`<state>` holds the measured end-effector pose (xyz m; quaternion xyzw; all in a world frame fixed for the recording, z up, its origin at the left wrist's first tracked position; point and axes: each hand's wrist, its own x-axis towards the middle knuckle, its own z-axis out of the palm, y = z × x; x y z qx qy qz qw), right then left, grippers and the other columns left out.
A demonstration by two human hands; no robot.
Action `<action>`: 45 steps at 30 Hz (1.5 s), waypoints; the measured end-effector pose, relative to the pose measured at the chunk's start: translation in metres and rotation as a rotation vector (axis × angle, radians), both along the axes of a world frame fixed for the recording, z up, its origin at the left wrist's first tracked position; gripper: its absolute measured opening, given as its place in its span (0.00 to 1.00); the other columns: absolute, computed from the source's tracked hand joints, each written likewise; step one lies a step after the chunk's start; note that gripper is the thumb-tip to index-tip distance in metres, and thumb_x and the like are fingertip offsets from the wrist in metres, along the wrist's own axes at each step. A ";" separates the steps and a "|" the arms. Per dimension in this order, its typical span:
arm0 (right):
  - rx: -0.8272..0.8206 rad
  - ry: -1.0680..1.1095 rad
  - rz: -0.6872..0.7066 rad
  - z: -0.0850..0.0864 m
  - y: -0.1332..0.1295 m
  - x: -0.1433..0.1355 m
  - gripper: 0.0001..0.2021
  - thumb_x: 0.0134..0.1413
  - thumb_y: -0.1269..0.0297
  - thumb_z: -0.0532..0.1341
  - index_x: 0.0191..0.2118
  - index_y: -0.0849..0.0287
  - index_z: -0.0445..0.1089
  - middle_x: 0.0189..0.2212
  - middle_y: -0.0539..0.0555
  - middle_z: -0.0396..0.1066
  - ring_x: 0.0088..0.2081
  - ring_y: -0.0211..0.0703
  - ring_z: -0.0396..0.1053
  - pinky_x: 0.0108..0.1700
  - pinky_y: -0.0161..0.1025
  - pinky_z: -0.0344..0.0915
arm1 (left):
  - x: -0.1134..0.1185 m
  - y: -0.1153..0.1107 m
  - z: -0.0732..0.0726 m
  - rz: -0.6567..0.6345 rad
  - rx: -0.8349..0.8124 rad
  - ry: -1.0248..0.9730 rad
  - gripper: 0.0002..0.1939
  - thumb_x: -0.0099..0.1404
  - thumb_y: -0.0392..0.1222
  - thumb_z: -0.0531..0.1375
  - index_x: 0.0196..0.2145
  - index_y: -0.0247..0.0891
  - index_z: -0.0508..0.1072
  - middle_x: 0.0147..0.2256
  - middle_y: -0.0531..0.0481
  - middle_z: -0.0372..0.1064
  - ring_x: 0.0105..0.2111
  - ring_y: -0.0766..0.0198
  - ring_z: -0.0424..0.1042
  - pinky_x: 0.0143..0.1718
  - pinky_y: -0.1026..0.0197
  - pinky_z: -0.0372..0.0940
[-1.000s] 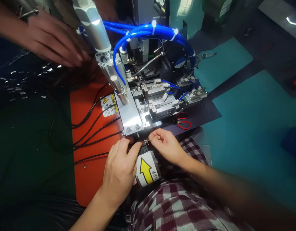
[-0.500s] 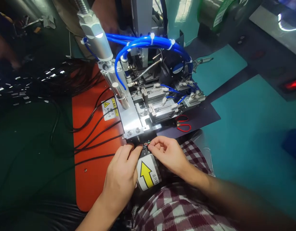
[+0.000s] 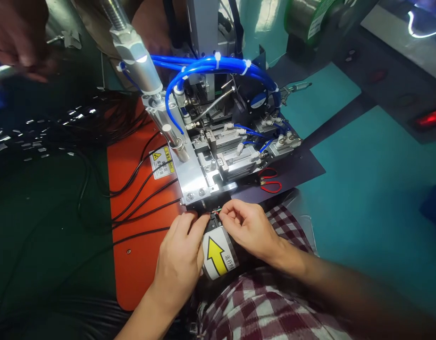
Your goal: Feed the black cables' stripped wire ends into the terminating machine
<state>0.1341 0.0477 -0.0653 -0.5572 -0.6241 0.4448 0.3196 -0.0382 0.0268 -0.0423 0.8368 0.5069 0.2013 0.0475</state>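
My left hand (image 3: 179, 255) is closed at the front of a metal machine (image 3: 193, 172), its thumb and fingertips drawn together. A black cable (image 3: 143, 235) runs in under it from the left; its end is hidden by the fingers. Thin coloured wires (image 3: 216, 211), red and green among them, stick out between the two hands. My right hand (image 3: 251, 231) pinches these wires between thumb and forefinger, with the other fingers curled. Just below the fingertips lies a small black fixture (image 3: 213, 224), above a white label with a yellow arrow (image 3: 216, 255).
Red-handled cutters (image 3: 271, 185) lie right of the machine. Several black cables (image 3: 133, 212) cross the orange-red board (image 3: 133, 278) at left. Blue air tubes (image 3: 218, 63) arch over the machine. A solder spool (image 3: 308, 21) stands at the back. Another person's hand (image 3: 23, 38) is at upper left.
Both my hands keep nearly the same pose at the wires. The view has shifted slightly. The other person's hand at upper left has come further into view.
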 end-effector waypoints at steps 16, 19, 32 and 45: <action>-0.390 0.455 0.063 -0.018 0.019 0.008 0.09 0.53 0.60 0.60 0.30 0.60 0.64 0.18 0.43 0.58 0.17 0.30 0.53 0.19 0.30 0.50 | 0.000 0.000 -0.001 -0.006 0.012 0.005 0.15 0.65 0.30 0.50 0.45 0.29 0.71 0.36 0.41 0.66 0.36 0.56 0.67 0.34 0.57 0.68; -0.438 0.482 0.019 -0.018 0.018 0.008 0.12 0.52 0.55 0.61 0.31 0.61 0.64 0.18 0.43 0.59 0.16 0.30 0.55 0.19 0.31 0.52 | 0.000 0.001 -0.002 -0.009 0.004 -0.017 0.14 0.65 0.29 0.50 0.45 0.29 0.71 0.36 0.42 0.66 0.36 0.57 0.67 0.35 0.57 0.67; -0.370 0.511 -0.020 -0.013 0.014 -0.010 0.14 0.56 0.54 0.56 0.26 0.58 0.61 0.18 0.44 0.60 0.19 0.32 0.57 0.24 0.32 0.54 | 0.006 0.001 -0.002 -0.014 -0.070 -0.071 0.17 0.65 0.28 0.49 0.49 0.33 0.69 0.38 0.43 0.65 0.38 0.58 0.66 0.37 0.58 0.67; -0.417 0.524 -0.033 -0.018 0.017 -0.008 0.18 0.55 0.48 0.57 0.27 0.60 0.62 0.19 0.45 0.63 0.18 0.31 0.57 0.22 0.32 0.55 | 0.005 0.000 -0.005 -0.011 -0.048 -0.064 0.17 0.65 0.29 0.49 0.50 0.36 0.68 0.38 0.44 0.65 0.38 0.58 0.66 0.38 0.57 0.67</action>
